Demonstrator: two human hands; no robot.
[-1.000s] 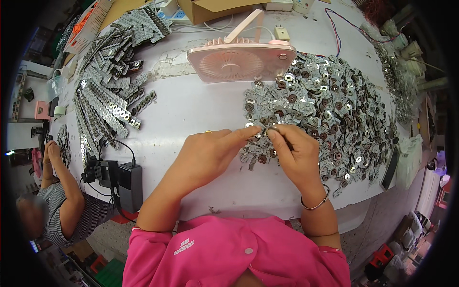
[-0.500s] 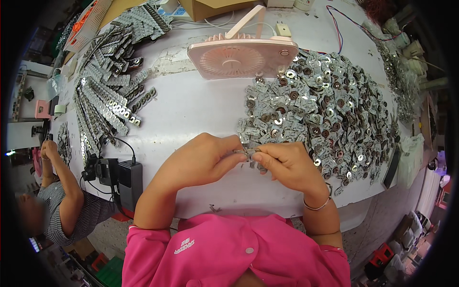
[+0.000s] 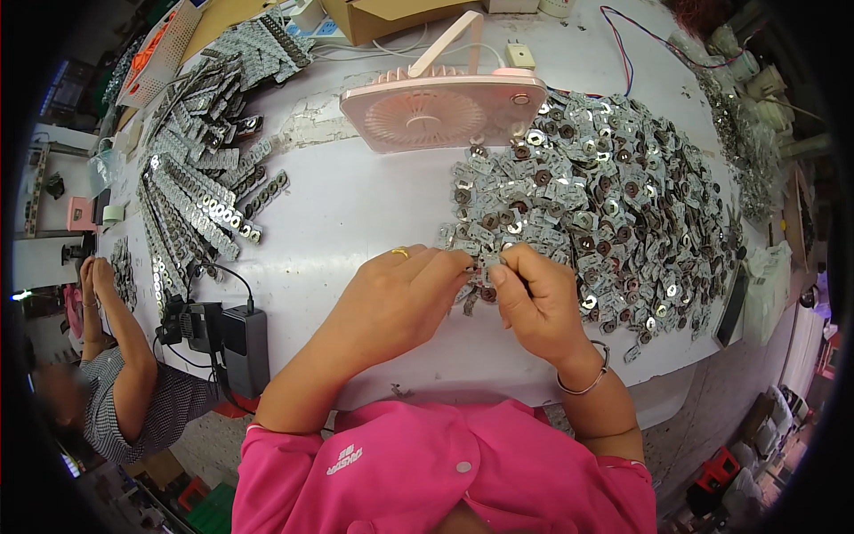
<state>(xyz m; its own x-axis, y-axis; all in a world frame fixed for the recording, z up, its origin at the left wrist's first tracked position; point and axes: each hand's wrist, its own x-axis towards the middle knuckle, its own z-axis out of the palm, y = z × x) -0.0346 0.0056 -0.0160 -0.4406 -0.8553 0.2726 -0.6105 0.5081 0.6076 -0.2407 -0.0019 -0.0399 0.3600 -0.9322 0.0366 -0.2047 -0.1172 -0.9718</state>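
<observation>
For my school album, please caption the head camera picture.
Left hand and right hand close together by a pile of metal parts, near a pink fan.

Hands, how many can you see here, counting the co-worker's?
4: the wearer's left hand and right hand, by the metal pile; the co-worker's two hands, at the far left. More may be hidden.

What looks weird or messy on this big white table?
On the white table, a rough, patchy strip left of the pink fan looks worn, while the surface around it looks smoother. A few dark bits also lie near the front edge, away from the heap of metal parts.
</observation>
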